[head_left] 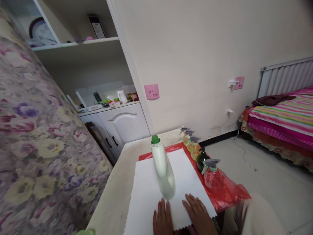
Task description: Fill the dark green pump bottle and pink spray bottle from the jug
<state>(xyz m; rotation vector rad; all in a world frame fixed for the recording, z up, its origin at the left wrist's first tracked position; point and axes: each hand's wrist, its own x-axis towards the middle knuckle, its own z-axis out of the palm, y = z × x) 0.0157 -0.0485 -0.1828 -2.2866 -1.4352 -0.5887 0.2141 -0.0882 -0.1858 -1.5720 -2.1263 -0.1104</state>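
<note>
On a white sheet (141,192) stands a pale green detergent jug (163,173) with its cap off and a green pouring spout showing at the top. Just in front of its base, my left hand (163,217) lies flat on the sheet, fingers stretched out and holding nothing. To the right, my right hand (199,213) also rests flat with fingers spread, apart from the jug. Along the sheet's right side stand several spray bottles, the nearest a clear one (212,174) with a grey trigger. A dark pump bottle (201,159) is behind it.
Red plastic (227,192) lies under the bottles and hangs over the right edge of the table (114,186). A green object (85,232) shows at the bottom left. A floral curtain (49,156) hangs on the left, and a bed (290,114) stands far right.
</note>
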